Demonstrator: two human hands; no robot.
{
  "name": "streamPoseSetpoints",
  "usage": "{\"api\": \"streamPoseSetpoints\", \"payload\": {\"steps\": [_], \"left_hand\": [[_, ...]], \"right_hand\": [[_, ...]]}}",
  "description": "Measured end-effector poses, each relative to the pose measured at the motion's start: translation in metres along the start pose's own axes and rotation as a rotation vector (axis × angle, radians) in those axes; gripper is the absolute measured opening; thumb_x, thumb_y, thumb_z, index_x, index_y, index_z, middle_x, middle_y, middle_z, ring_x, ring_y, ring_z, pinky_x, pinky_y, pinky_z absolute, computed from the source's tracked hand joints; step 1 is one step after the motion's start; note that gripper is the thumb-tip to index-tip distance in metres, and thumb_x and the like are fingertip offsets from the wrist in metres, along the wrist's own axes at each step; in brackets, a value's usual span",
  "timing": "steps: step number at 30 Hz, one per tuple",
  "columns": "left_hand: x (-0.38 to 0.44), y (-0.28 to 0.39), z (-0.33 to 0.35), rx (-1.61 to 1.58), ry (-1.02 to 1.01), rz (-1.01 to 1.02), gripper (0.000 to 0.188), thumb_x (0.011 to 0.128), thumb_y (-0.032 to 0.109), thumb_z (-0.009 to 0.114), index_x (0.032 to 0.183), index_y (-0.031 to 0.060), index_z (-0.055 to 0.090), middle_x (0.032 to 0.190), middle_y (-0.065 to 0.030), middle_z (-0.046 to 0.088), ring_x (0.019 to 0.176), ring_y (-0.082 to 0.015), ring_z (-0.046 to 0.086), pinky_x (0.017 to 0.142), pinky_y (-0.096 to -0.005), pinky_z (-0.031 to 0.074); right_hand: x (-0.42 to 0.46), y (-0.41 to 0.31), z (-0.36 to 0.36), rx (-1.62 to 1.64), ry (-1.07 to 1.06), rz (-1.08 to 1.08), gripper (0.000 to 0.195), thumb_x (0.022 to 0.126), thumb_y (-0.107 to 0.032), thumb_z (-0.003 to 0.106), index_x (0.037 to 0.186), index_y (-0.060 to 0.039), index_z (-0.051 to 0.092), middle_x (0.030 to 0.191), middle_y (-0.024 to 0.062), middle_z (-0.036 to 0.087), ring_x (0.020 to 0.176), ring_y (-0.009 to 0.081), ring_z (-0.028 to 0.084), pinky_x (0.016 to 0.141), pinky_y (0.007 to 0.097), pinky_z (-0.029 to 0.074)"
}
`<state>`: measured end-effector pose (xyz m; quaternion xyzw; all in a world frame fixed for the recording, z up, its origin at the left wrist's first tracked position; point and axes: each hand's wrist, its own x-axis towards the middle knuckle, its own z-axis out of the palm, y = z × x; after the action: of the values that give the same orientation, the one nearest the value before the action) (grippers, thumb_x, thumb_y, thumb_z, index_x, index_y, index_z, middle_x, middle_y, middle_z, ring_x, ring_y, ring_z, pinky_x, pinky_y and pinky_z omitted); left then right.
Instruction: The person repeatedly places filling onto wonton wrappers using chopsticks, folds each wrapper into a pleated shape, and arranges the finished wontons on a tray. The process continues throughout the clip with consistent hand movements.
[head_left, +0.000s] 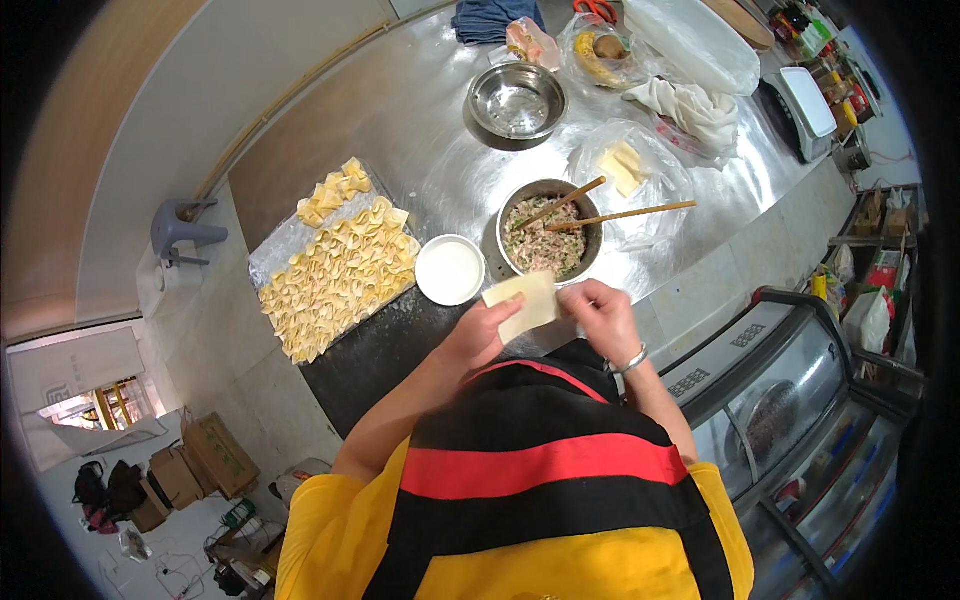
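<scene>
My left hand (480, 330) holds a square of dough wrapper (529, 309), thumb on top. At the wrapper's right edge is my right hand (600, 311), fingers curled; whether it pinches the edge is unclear. Just beyond them stands a steel bowl of minced filling (546, 244), with a pair of wooden chopsticks (630, 214) resting in it, spread apart. A small white bowl (450, 270) with whitish contents sits left of it. Farther left, rows of folded dumplings (337, 277) cover a plastic-lined tray (281, 244). More wrappers (622, 168) lie in a clear plastic bag (660, 202) at the right.
On the steel table (420, 97) stand an empty steel bowl (517, 101), a bag with a banana (592, 60), a white cloth (690, 109) and a kitchen scale (806, 109). Red-handled scissors (596, 9) lie at the far edge. A glass display case (772, 397) is at the right.
</scene>
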<state>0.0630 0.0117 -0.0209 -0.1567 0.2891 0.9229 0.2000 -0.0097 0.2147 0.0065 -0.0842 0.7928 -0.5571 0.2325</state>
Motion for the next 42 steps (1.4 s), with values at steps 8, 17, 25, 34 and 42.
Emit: {"api": "streamPoseSetpoints", "payload": {"steps": [8,17,25,34,42], "left_hand": [[-0.015,0.036,-0.028,-0.057,0.274,0.214,0.045,0.105,0.026,0.037,0.141,-0.0001,0.040,0.131,-0.0195,0.057,0.119,-0.0327,0.058,0.101,-0.0478,0.048],[0.003,0.061,-0.020,0.064,0.347,0.391,0.038,0.104,0.023,0.041,0.131,-0.0033,0.048,0.122,-0.0153,0.062,0.109,-0.0277,0.064,0.095,-0.0405,0.053],[0.026,0.064,-0.025,0.084,0.510,0.544,0.035,0.104,0.023,0.046,0.124,-0.0039,0.055,0.116,-0.0131,0.065,0.106,-0.0225,0.065,0.091,-0.0341,0.053],[0.070,0.053,-0.012,0.173,0.492,0.680,0.036,0.104,0.025,0.048,0.124,-0.0040,0.057,0.116,-0.0102,0.065,0.105,-0.0176,0.062,0.093,-0.0310,0.049],[0.095,0.033,-0.006,0.628,0.561,0.775,0.039,0.105,0.029,0.046,0.119,-0.0048,0.058,0.106,-0.0079,0.064,0.095,-0.0143,0.057,0.086,-0.0293,0.046]], "right_hand": [[0.098,0.004,-0.057,0.096,0.069,-0.146,0.040,0.081,-0.019,0.079,0.116,-0.0029,0.068,0.097,0.0033,0.065,0.077,0.0076,0.057,0.068,0.0246,0.049],[0.120,-0.050,0.007,-0.409,-0.108,-0.573,0.013,0.083,-0.014,0.072,0.085,-0.0024,0.067,0.081,0.0106,0.060,0.072,0.0262,0.062,0.065,0.0347,0.049],[0.081,-0.051,-0.035,0.281,-0.019,-0.319,0.016,0.095,-0.012,0.063,0.098,0.0037,0.067,0.095,0.0084,0.067,0.078,0.0132,0.062,0.071,0.0273,0.052],[0.047,-0.016,-0.002,0.181,-0.063,-0.189,0.015,0.099,-0.014,0.058,0.101,0.0012,0.060,0.095,0.0069,0.064,0.081,0.0121,0.062,0.074,0.0279,0.052],[0.026,-0.024,-0.013,-0.039,-0.051,-0.108,0.011,0.093,-0.007,0.062,0.097,0.0017,0.067,0.085,0.0123,0.066,0.076,0.0208,0.065,0.069,0.0306,0.052]]}}
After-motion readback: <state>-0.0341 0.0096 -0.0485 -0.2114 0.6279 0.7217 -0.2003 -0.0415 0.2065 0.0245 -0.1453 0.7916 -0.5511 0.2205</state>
